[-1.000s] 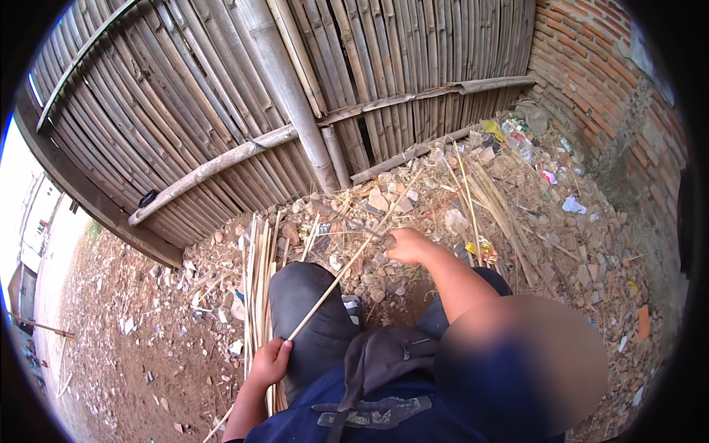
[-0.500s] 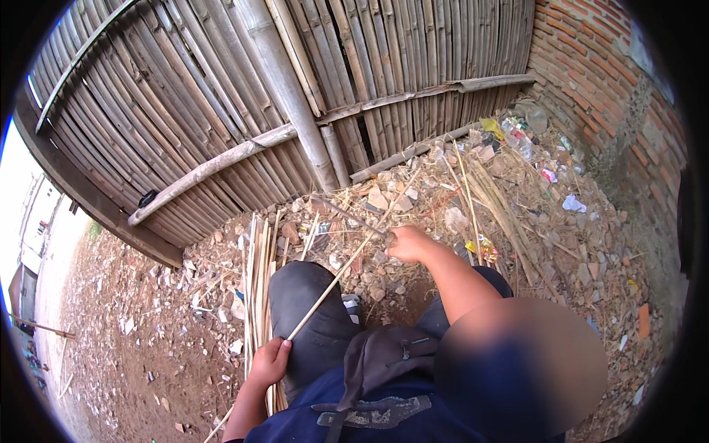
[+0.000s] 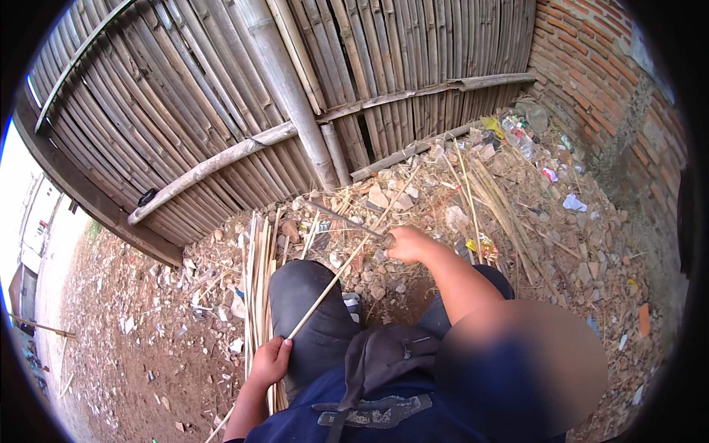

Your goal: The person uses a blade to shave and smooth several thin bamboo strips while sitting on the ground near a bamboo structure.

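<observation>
My left hand (image 3: 272, 359) is closed around a long pale bamboo strip (image 3: 319, 302), beside my left knee. The strip slants across my thigh, up and away to the right, over the rubble. Gripped in my right hand (image 3: 408, 245) is a knife (image 3: 341, 215), its dark, narrow blade pointing left and away from me. Blade and strip cross just left of my right fist; whether they touch I cannot tell. Most of the knife's handle is hidden by my fingers.
A bundle of split bamboo strips (image 3: 256, 284) lies along my left leg. More strips (image 3: 496, 203) rest on the littered ground to the right. Ahead stands a bamboo fence (image 3: 199, 96); a brick wall (image 3: 591, 66) is at the right. Plastic litter (image 3: 521, 136) fills the far corner.
The knife's blade has swung slightly, its tip a little further left and nearer to me. The bamboo strip and my left hand stay almost in place.
</observation>
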A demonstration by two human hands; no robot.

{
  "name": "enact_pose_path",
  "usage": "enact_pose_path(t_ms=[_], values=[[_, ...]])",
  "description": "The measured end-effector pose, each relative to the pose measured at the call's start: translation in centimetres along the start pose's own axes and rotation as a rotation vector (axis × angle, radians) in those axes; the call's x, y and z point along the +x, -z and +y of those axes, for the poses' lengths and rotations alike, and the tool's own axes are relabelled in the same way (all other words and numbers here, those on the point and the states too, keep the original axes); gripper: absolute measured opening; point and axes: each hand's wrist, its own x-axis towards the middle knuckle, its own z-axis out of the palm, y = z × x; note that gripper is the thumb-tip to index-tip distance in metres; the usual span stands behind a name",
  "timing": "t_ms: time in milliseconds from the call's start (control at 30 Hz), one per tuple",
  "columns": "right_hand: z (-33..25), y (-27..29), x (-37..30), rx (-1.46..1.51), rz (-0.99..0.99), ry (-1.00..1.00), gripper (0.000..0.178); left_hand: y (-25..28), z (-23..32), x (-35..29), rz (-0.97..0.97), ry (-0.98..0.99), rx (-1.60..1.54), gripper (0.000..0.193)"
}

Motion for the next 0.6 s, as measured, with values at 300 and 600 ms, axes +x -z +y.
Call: enact_pose_path(t_ms=[300, 600], values=[[-3.8, 2.0, -1.9, 0.116, -0.405, 0.173, 0.038, 0.2, -1.2, 0.3, -0.086, 0.051, -0.056, 0.040], [-6.9, 2.1, -3.0, -0.050, -0.352, 0.120, 0.030, 0.0, 0.2, -0.2, 0.027, -0.024, 0.111, 0.038]])
